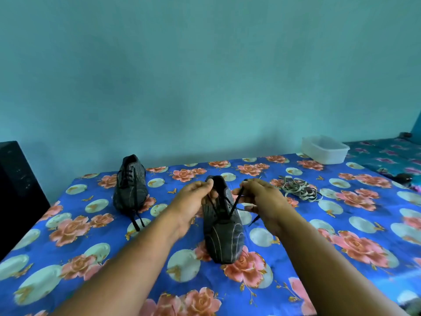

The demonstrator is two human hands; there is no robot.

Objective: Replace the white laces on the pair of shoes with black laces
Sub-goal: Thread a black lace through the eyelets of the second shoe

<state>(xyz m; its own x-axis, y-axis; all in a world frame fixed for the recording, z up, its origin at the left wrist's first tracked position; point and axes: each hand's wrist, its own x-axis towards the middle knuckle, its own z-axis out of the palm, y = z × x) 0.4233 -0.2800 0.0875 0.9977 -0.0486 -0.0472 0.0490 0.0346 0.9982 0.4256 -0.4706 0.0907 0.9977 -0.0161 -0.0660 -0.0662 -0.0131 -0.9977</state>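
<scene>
Nearest the camera, two bare forearms reach forward over the flowered blue cloth (68,258) covering the counter, and both hands close in on the near shoe (224,238), our landmark, which sits on the cloth with its toe pointing back at the viewer. At that shoe's lacing, the left hand (193,201) curls its fingers against the left side of the opening and appears to pinch a strand of the black lace (234,205) there, though the exact grip is partly hidden. On the other side, the right hand (259,199) pinches the other strand between thumb and fingertips and holds it taut, slanting up from the eyelets; a loose tip of it lies on the cloth just right of the shoe. Left of and beyond the near shoe stands the second shoe (131,185), already threaded in black, its lace ends trailing over the toe onto the cloth. Right of and slightly beyond the near shoe, well apart from it, the white laces (298,189) lie in a tangled heap. Farther still on that side, a white plastic container (324,149) sits at the counter's back corner by the teal wall (205,76).
</scene>
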